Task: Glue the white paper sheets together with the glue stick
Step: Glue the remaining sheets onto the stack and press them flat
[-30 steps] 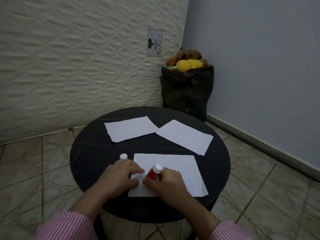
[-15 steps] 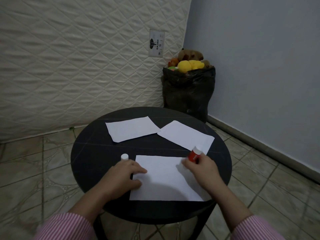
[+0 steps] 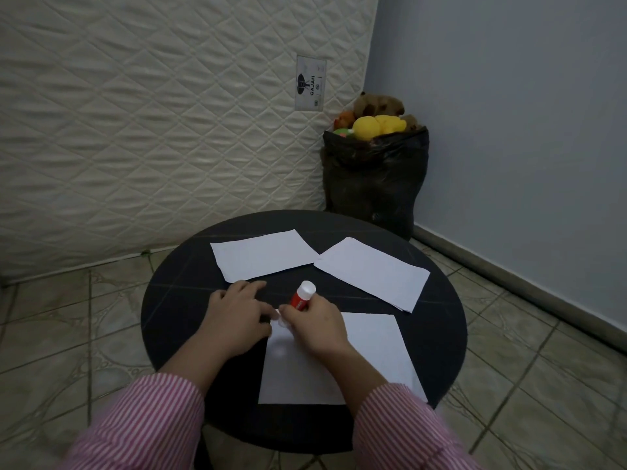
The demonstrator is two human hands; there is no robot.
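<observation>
A quilted cream mattress (image 3: 152,130) stood upright against the wall behind the round black table (image 3: 169,310). Behind the table's far right edge, in the corner, sat a black bag (image 3: 373,178) stuffed with soft toys, a yellow one on top.

Three white sheets lay flat on the table. The near sheet (image 3: 373,351) was at the table's front, partly under the person's right forearm. The far left sheet (image 3: 261,254) and the far right sheet (image 3: 373,273) lay toward the table's back edge, their inner corners almost meeting.

The left hand (image 3: 237,320) rested palm down near the table's middle, fingers fairly straight and spread, by the near sheet's far left corner; it gripped nothing that showed. The right hand (image 3: 315,327), just beside it, was curled round the red glue stick (image 3: 301,296), which tilted with its white end up and its lower end hidden in the fingers at that same corner. Both sleeves were pink-and-white striped.
</observation>
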